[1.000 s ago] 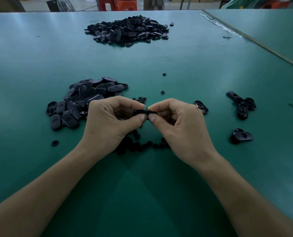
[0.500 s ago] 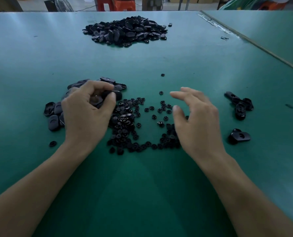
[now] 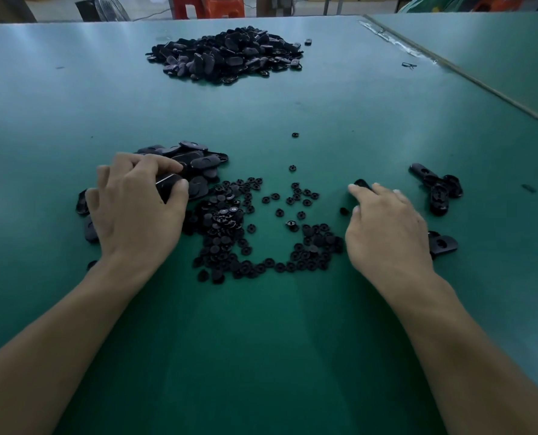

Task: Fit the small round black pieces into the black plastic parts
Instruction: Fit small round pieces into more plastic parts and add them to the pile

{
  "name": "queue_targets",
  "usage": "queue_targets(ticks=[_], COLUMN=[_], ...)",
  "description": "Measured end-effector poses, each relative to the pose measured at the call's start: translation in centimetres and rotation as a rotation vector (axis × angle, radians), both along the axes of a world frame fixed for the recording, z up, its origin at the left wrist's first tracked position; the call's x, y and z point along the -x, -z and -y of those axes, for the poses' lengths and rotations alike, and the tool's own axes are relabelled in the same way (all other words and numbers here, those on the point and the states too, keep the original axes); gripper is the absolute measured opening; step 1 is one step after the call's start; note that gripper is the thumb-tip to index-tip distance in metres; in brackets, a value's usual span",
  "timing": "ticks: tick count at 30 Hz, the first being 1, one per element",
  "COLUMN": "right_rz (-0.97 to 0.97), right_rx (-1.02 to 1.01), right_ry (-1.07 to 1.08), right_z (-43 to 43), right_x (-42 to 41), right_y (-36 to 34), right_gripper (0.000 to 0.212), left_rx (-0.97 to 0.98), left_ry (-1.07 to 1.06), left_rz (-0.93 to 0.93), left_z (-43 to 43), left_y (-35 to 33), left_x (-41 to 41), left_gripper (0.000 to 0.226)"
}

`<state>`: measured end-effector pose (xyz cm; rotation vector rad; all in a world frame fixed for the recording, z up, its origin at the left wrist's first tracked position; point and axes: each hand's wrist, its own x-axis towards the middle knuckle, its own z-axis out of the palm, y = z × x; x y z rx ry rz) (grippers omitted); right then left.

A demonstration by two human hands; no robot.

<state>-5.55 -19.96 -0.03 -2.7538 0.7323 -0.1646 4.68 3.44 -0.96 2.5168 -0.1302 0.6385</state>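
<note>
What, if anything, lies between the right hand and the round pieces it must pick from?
Nothing visible does. The right hand is right beside the round pieces; the nearest ones lie uncovered just left of it. The left hand grips a part far to the left, out of that path.

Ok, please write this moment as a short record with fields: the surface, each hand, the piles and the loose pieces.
surface: green table
left hand: grips one oval black part at the near pile
right hand: fingers stretched out, holding nothing, beside a lone oval part
small round pieces: scattered between the hands
far pile: many oval parts, no hand near
right side: few oval parts, apart from the hand
</note>
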Motion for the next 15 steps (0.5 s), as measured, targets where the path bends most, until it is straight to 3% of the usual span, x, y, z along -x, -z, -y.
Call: queue_targets(ticks=[7,15], right_rz=[0.249,0.594], right_rx=[-0.002,-0.194], right_ry=[0.025,-0.161], right_z=[0.0,-1.1], right_x=[-0.2,-0.6], right_y=[0.1,0.0], right_gripper=[0.044,0.031], left_rx=[0.042,0.198], left_ry=[0.134,0.456], left_rz=[0.117,0.226], left_z=[0.3,2.8], left_y=[0.0,-0.2], left_x=[0.2,3.3], left_gripper=[0.011,0.012])
